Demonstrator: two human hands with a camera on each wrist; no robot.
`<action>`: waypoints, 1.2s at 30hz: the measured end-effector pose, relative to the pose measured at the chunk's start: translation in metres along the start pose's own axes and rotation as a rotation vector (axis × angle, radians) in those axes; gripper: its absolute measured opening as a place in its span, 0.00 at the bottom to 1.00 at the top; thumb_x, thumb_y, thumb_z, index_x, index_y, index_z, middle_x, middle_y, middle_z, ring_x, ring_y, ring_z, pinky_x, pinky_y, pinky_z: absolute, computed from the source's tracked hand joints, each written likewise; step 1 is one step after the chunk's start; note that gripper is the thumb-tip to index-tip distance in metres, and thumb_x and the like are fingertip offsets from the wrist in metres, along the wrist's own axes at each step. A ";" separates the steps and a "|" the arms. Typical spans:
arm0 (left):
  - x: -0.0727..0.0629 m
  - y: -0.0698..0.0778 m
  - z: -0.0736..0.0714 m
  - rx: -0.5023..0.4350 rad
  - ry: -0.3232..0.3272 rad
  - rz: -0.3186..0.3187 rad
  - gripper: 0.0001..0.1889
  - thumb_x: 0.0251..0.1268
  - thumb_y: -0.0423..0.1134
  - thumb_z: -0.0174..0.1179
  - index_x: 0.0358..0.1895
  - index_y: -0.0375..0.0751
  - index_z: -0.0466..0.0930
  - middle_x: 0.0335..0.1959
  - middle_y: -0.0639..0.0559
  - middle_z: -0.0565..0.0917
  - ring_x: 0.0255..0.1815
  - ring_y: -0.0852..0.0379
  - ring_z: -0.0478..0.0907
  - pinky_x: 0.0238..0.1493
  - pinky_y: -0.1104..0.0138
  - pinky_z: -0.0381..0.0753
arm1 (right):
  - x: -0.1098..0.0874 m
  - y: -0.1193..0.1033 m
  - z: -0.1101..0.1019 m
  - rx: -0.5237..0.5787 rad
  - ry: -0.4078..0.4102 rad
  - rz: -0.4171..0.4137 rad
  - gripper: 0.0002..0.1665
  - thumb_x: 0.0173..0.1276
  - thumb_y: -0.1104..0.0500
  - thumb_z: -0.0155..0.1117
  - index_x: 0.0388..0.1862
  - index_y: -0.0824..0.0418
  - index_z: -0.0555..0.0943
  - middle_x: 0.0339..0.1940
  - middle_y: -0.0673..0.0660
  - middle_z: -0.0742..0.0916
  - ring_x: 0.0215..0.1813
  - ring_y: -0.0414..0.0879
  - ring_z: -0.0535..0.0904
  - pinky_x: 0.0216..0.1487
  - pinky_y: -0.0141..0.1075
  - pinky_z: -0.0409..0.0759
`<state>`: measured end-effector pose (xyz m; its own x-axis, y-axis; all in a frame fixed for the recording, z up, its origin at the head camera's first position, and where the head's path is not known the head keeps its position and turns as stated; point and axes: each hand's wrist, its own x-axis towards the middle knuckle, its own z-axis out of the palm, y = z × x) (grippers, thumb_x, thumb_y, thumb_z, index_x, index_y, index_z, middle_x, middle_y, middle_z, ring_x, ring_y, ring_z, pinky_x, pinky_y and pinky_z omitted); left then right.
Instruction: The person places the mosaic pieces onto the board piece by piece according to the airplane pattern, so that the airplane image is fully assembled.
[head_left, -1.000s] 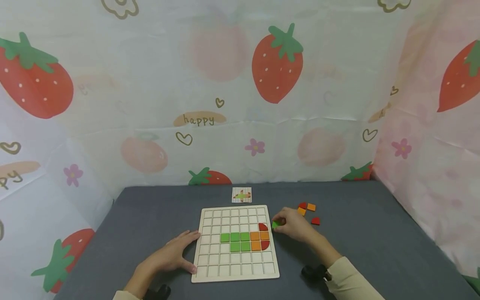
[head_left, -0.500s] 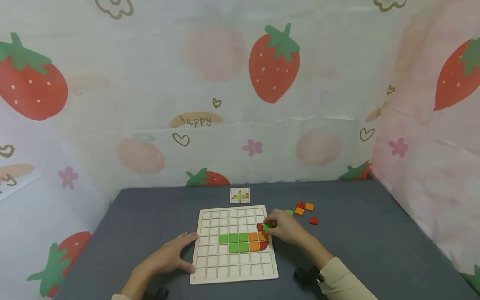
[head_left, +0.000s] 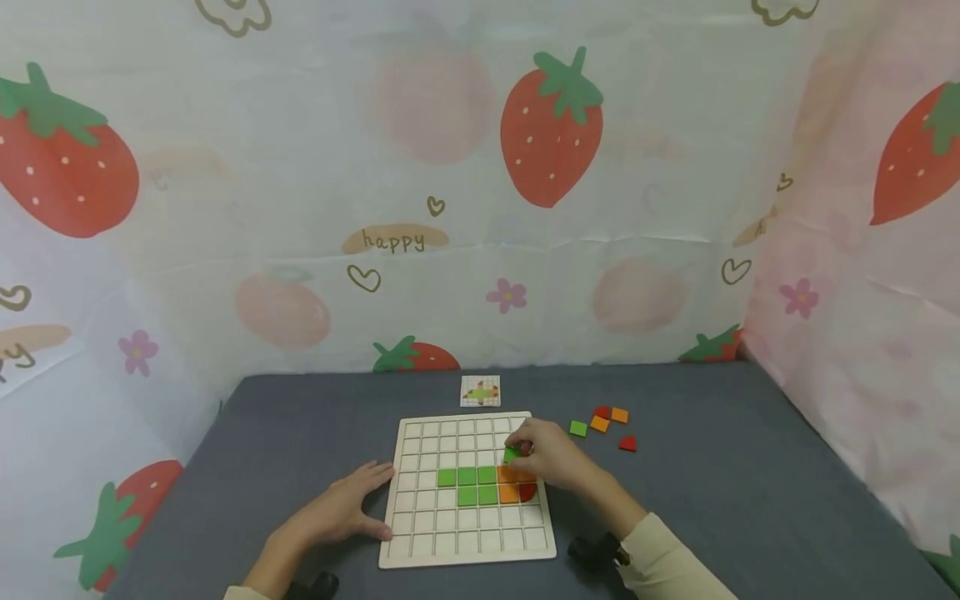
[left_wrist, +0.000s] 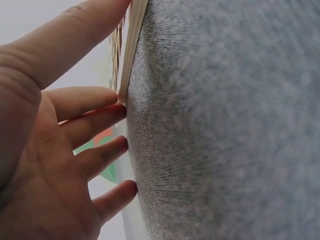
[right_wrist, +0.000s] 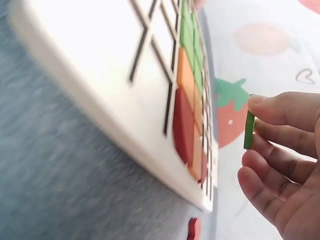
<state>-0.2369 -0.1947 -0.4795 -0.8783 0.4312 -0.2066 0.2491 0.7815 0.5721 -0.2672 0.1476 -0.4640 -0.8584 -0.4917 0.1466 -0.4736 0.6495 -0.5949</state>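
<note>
A wooden grid board [head_left: 468,550] lies on the table. My left hand [head_left: 333,504] rests against its left edge with fingers spread, thumb and index finger touching the rim in the left wrist view. Over the board's right half, my right hand [head_left: 555,457] pinches a green tile [right_wrist: 249,131] between thumb and fingertips. In the right wrist view this tile stands on edge, apart from the board. On the grid sit several green tiles [head_left: 467,486], orange tiles [head_left: 507,492] and a red rounded tile [head_left: 527,492]. The right hand hides the upper red tile in the head view.
Right of the board lie a loose green tile [head_left: 578,428], two orange tiles [head_left: 619,415] and two red tiles [head_left: 627,444]. A small pattern card [head_left: 480,391] lies behind the board. A strawberry-print cloth [head_left: 450,183] hangs behind the grey table [head_left: 315,417].
My right hand has carried the green tile leftward from beside the board's right edge to over the grid. Another green tile has come into view on the table. The left hand stays in place.
</note>
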 end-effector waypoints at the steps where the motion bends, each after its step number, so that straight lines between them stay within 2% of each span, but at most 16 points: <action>1: 0.000 0.000 0.000 -0.004 0.001 -0.004 0.53 0.39 0.54 0.76 0.71 0.33 0.64 0.73 0.35 0.65 0.76 0.31 0.53 0.68 0.35 0.54 | 0.001 -0.002 0.000 0.001 0.002 -0.002 0.16 0.61 0.61 0.71 0.47 0.65 0.86 0.37 0.53 0.83 0.36 0.41 0.76 0.36 0.29 0.76; 8: -0.001 0.003 -0.003 -0.018 0.007 0.007 0.51 0.39 0.50 0.77 0.70 0.32 0.65 0.72 0.34 0.66 0.75 0.29 0.54 0.69 0.36 0.57 | 0.009 -0.015 0.004 0.033 -0.012 -0.040 0.16 0.61 0.61 0.70 0.48 0.67 0.85 0.39 0.55 0.84 0.38 0.45 0.78 0.37 0.30 0.77; 12: 0.000 0.004 -0.004 -0.008 0.005 0.017 0.51 0.39 0.50 0.77 0.70 0.32 0.65 0.72 0.34 0.66 0.75 0.28 0.54 0.68 0.36 0.57 | 0.014 -0.020 0.007 0.037 -0.021 -0.034 0.16 0.62 0.61 0.70 0.48 0.65 0.85 0.40 0.55 0.85 0.40 0.47 0.79 0.40 0.33 0.78; 23: 0.001 0.005 -0.002 0.002 -0.004 0.009 0.52 0.39 0.48 0.78 0.70 0.29 0.64 0.72 0.34 0.66 0.75 0.29 0.55 0.69 0.38 0.58 | 0.020 -0.035 0.018 0.079 -0.050 -0.037 0.15 0.62 0.63 0.68 0.48 0.66 0.85 0.38 0.55 0.83 0.38 0.42 0.75 0.40 0.31 0.77; 32: 0.002 0.003 0.000 -0.002 0.002 0.010 0.52 0.39 0.48 0.78 0.70 0.29 0.64 0.72 0.33 0.65 0.74 0.29 0.55 0.69 0.38 0.59 | 0.025 -0.046 0.034 0.042 -0.099 -0.044 0.16 0.60 0.62 0.71 0.48 0.65 0.86 0.40 0.54 0.83 0.40 0.46 0.78 0.41 0.30 0.77; 36: 0.003 0.003 0.000 -0.004 -0.001 0.011 0.52 0.39 0.48 0.78 0.70 0.29 0.64 0.72 0.33 0.65 0.74 0.29 0.55 0.68 0.38 0.59 | 0.028 -0.049 0.039 0.023 -0.112 -0.040 0.15 0.60 0.63 0.71 0.47 0.63 0.86 0.40 0.53 0.84 0.40 0.43 0.78 0.41 0.29 0.77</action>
<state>-0.2388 -0.1916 -0.4783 -0.8749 0.4404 -0.2012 0.2571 0.7747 0.5777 -0.2600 0.0792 -0.4619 -0.8106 -0.5799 0.0819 -0.5014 0.6149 -0.6088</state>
